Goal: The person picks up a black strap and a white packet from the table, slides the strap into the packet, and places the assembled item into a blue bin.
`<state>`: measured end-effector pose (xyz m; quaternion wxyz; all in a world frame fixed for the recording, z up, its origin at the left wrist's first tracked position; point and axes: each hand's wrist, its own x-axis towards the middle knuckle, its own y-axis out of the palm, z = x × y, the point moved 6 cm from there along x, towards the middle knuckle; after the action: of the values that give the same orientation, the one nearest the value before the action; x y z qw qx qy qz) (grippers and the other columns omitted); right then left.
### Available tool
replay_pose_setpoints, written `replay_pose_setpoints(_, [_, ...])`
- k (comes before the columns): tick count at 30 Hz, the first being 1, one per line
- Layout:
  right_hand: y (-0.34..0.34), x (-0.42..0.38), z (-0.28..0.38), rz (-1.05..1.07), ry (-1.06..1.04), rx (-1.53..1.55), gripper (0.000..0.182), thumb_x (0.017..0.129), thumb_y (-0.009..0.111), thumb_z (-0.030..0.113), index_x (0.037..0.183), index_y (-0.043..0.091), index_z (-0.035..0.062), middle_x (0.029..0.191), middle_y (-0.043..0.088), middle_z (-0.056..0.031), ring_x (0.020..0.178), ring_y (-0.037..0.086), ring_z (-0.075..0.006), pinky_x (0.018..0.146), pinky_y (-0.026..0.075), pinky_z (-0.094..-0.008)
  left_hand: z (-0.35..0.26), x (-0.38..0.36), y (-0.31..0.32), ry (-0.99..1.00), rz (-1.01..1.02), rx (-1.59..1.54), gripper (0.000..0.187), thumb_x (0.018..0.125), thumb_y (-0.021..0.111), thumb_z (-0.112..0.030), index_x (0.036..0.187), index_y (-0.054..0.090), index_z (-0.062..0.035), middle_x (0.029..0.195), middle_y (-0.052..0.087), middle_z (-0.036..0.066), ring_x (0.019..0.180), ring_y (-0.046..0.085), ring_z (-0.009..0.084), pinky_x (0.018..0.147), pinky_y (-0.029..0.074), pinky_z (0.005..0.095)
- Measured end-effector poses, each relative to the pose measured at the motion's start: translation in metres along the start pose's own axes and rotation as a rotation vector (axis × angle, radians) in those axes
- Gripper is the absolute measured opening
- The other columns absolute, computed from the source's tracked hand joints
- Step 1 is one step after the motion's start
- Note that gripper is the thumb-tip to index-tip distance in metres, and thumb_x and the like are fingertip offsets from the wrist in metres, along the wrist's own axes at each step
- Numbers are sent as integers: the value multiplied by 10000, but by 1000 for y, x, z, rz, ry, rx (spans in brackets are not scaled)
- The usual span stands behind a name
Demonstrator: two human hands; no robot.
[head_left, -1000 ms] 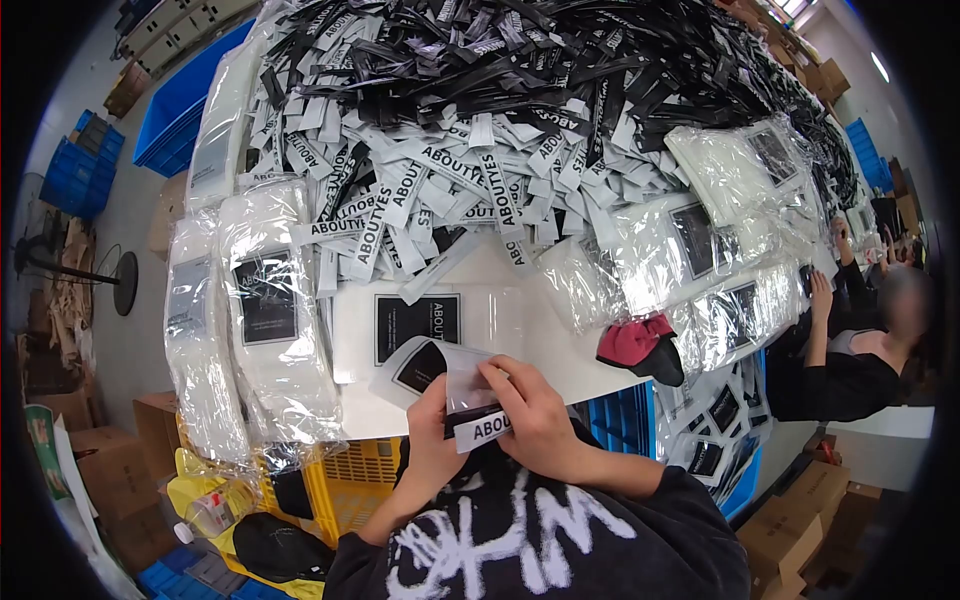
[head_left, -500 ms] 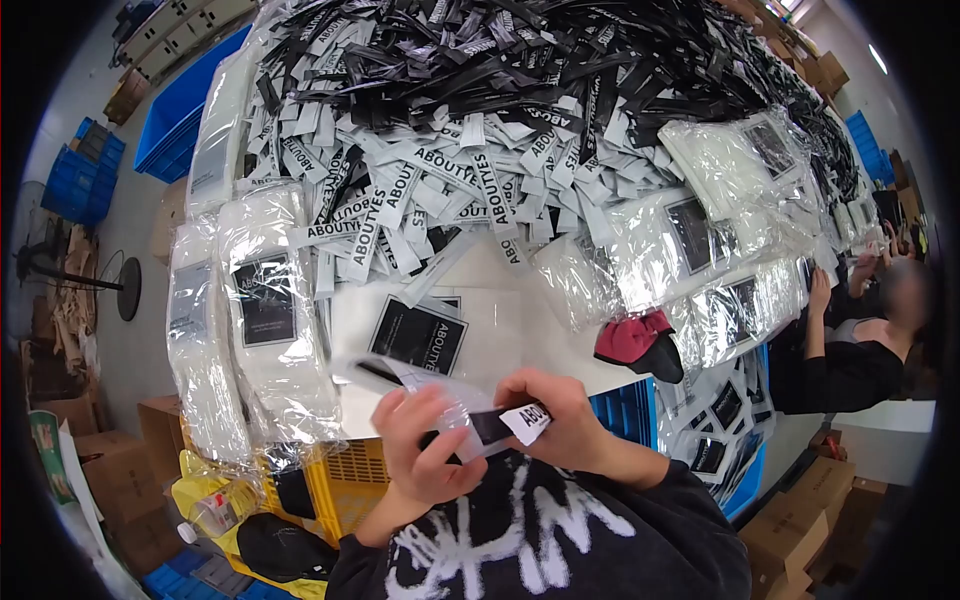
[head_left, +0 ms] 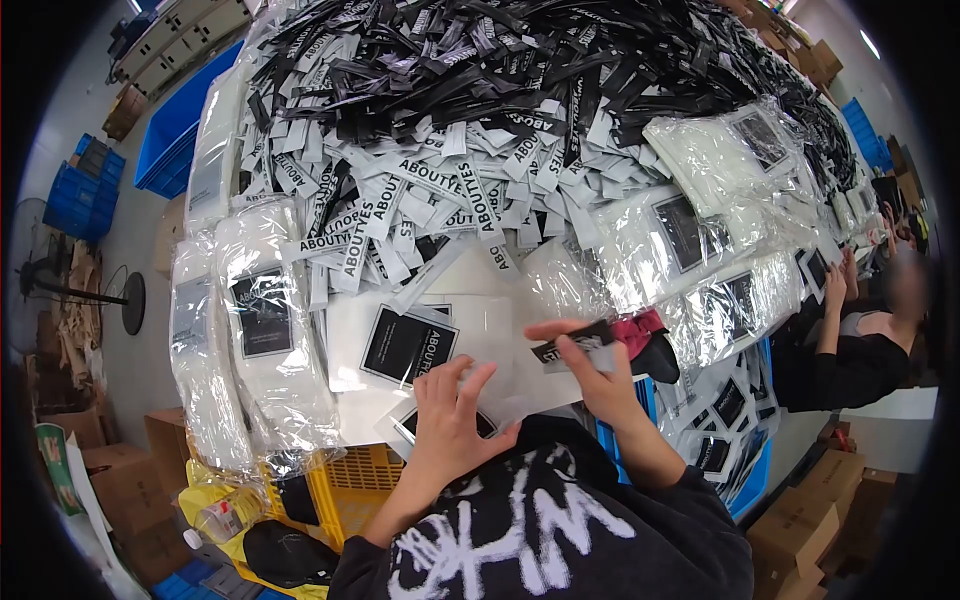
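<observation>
Holding a black-and-white strip (head_left: 590, 338) in the right hand (head_left: 605, 388), near a red-and-black cloth (head_left: 640, 330); spreading the left hand (head_left: 455, 415) above a printed bag (head_left: 484, 426) at the table's (head_left: 362, 422) near edge; facing heaped printed strips (head_left: 430, 180) flanked by plastic-wrapped packs (head_left: 270, 385)

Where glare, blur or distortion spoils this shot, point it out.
Head view: glare streaks the left bags and right bags; the ceiling light looks blown out; the wide lens bends the outer scene and darkens the corners; the co-worker's head is blurred; print on the label in the right hand is hard to read.
</observation>
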<state>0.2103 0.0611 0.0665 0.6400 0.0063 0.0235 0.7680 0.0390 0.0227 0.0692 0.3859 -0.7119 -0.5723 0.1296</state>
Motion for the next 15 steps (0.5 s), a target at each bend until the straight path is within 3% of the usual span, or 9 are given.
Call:
replay_pose_setpoints(2, [2,-8,8,-112,-176,408,185,989,415,133,1086,521,16,1199,574,-221,1113,558,-205,949,430,-335,-1,3,1,-6,-5,-52,834,556,823,-188,1272,399,-122,1164,446,164,1019,461,343,845,368,445])
replay_pose_setpoints(3, [5,-11,12,-79,-150,546,187,988,426,187,1021,516,27,1229,539,-263,1177,526,-321,989,410,-415,-2,3,1,-9,-6,-78,840,562,821,-199,1281,392,-126,1150,453,162,1010,468,338,840,358,442])
replay_pose_setpoints(6, [28,-9,0,111,44,605,233,993,417,214,1032,520,9,1268,514,-267,1211,501,-307,1005,396,-418,-3,-5,0,66,-150,-394,883,548,835,-152,1291,359,-130,1144,441,173,1027,457,337,824,393,445])
replay_pose_setpoints(7, [31,-10,-1,124,74,432,225,984,441,183,1030,549,-9,1255,536,-258,1207,506,-288,1001,398,-398,-3,-5,-2,87,-152,-349,919,536,840,-119,1299,329,-139,1145,431,182,1022,457,339,810,426,433])
replay_pose_setpoints(10, [36,-13,0,217,138,361,203,968,467,134,1023,592,-16,1206,583,-231,1174,532,-263,981,409,-362,-3,-4,3,122,-112,-287,978,524,865,-148,1324,303,-154,1167,413,191,1048,448,363,835,428,440])
replay_pose_setpoints(13, [34,-10,6,151,122,230,171,924,527,57,1047,612,-26,1130,630,-200,1101,580,-245,935,437,-329,-14,4,-12,130,-176,-359,899,598,848,-158,1339,340,-128,1171,482,186,1037,508,345,838,447,407])
replay_pose_setpoints(15, [32,-9,7,89,111,270,183,891,569,41,1055,615,-27,1114,636,-192,1069,599,-239,916,452,-324,-1,7,-19,-107,11,-381,700,690,793,-148,1290,436,-97,1066,571,171,930,578,318,781,476,366])
